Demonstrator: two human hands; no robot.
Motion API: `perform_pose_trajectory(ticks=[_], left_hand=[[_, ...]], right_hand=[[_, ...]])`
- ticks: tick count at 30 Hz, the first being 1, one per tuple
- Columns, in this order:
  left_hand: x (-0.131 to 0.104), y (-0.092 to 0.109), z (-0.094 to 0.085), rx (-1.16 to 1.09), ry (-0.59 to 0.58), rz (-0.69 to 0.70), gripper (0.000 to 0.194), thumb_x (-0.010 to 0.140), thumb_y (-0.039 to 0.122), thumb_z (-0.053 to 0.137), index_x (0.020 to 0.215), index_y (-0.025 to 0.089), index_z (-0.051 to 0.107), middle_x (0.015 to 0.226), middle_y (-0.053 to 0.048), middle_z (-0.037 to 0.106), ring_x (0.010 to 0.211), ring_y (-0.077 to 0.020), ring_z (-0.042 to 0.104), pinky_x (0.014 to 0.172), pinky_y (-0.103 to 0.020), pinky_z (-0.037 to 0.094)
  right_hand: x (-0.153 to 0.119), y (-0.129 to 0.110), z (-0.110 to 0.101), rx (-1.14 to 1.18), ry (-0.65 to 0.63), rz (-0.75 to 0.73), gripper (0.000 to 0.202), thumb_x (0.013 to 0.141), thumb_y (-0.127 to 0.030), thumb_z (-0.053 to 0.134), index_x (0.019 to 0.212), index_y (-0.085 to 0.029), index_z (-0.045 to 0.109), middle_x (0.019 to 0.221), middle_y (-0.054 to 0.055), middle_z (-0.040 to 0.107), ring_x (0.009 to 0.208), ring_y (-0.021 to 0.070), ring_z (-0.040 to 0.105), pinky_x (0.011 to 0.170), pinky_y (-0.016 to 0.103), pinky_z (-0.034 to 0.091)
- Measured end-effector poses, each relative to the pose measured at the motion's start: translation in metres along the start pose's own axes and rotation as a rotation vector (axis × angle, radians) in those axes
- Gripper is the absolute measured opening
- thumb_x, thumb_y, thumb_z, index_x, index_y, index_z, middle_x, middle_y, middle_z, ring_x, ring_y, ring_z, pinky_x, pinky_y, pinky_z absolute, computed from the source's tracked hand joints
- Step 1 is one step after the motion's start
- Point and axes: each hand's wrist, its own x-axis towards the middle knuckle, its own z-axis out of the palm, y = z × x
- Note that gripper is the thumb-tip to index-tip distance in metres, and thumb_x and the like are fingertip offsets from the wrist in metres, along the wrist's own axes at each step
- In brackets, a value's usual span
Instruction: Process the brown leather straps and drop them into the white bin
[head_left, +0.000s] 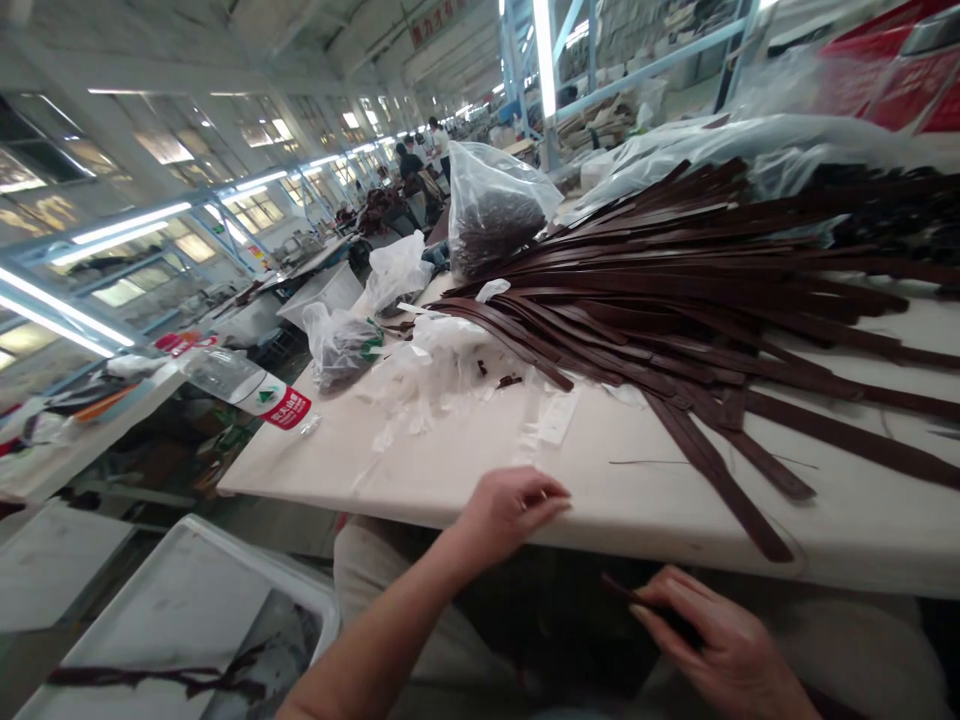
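I see my left hand (510, 510) resting on the near edge of the work table (450, 460), forearm running up from the lower left, wrist bent and fingers curled loosely with the tips on the tabletop; it holds nothing. My right hand (712, 640) sits lower, below the table edge over my lap, palm down and angled left, fingers pinched closed on a dark strap (637, 598) that pokes out to the left of the fingertips. Far right on the table, a big fanned pile of brown straps (712, 290) spreads toward me. Further left lie crumpled clear plastic bags (420, 365), and beyond them a filled bag (491, 205) stands upright. A white bin (180, 600) sits on the floor at near left.
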Motion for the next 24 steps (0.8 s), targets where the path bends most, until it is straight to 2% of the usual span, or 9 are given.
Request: perform_pose_trajectory(ticks=[2,4,7,10,15,20,24], left_hand=[[0.031,-0.01,-0.024,0.08,0.179,0.027,0.017,0.091,0.034,0.064,0.088,0.023,0.077,0.082,-0.004,0.072,0.073,-0.0153,0.063,0.072,-0.024,0.046],[0.065,-0.026,-0.043,0.194,0.29,0.029,0.013,0.089,0.027,0.064,0.088,0.022,0.077,0.086,-0.005,0.071,0.073,-0.0149,0.062,0.073,-0.024,0.046],[0.108,-0.052,-0.057,0.399,0.294,-0.067,0.016,0.086,0.018,0.064,0.095,0.019,0.077,0.096,-0.007,0.07,0.076,-0.015,0.062,0.079,-0.026,0.049],[0.135,-0.069,-0.06,0.503,0.231,-0.128,0.019,0.082,0.015,0.066,0.096,0.02,0.078,0.095,-0.007,0.07,0.084,-0.0177,0.063,0.085,-0.028,0.049],[0.148,-0.077,-0.066,0.519,0.18,-0.134,0.013,0.078,0.017,0.071,0.087,0.019,0.079,0.087,-0.006,0.071,0.083,-0.0199,0.063,0.083,-0.03,0.049],[0.141,-0.081,-0.073,0.525,0.217,-0.148,0.012,0.082,0.015,0.065,0.086,0.017,0.076,0.088,-0.006,0.071,0.082,-0.0176,0.062,0.082,-0.028,0.048],[0.137,-0.083,-0.071,0.515,0.195,-0.142,0.011,0.081,0.014,0.068,0.088,0.017,0.075,0.086,-0.005,0.072,0.081,-0.0172,0.063,0.08,-0.027,0.047]], right_hand=[[-0.003,0.003,0.001,0.013,0.001,0.013,0.012,0.097,-0.025,0.056,0.088,-0.023,0.064,0.074,-0.002,0.06,0.062,0.0118,0.063,0.058,0.02,0.051],[-0.004,0.005,0.002,0.022,-0.01,0.022,0.012,0.097,-0.025,0.056,0.088,-0.023,0.065,0.074,-0.002,0.061,0.063,0.012,0.063,0.058,0.02,0.051],[-0.003,0.005,0.003,0.028,-0.016,0.043,0.013,0.096,-0.026,0.056,0.087,-0.023,0.065,0.075,-0.001,0.061,0.064,0.0129,0.064,0.058,0.021,0.051],[-0.001,0.005,0.003,0.031,-0.011,0.07,0.015,0.097,-0.027,0.056,0.086,-0.022,0.066,0.075,0.001,0.063,0.065,0.0144,0.064,0.059,0.022,0.052],[0.001,0.002,0.001,0.026,-0.004,0.084,0.018,0.098,-0.029,0.055,0.085,-0.022,0.065,0.074,0.002,0.062,0.065,0.015,0.064,0.058,0.023,0.051],[0.0,0.003,0.001,0.025,-0.011,0.092,0.017,0.098,-0.03,0.055,0.087,-0.022,0.066,0.076,0.001,0.063,0.066,0.0151,0.064,0.06,0.024,0.051],[-0.001,0.002,0.001,0.012,-0.037,0.104,0.021,0.098,-0.033,0.054,0.085,-0.022,0.066,0.074,0.002,0.062,0.064,0.0157,0.063,0.057,0.025,0.05]])
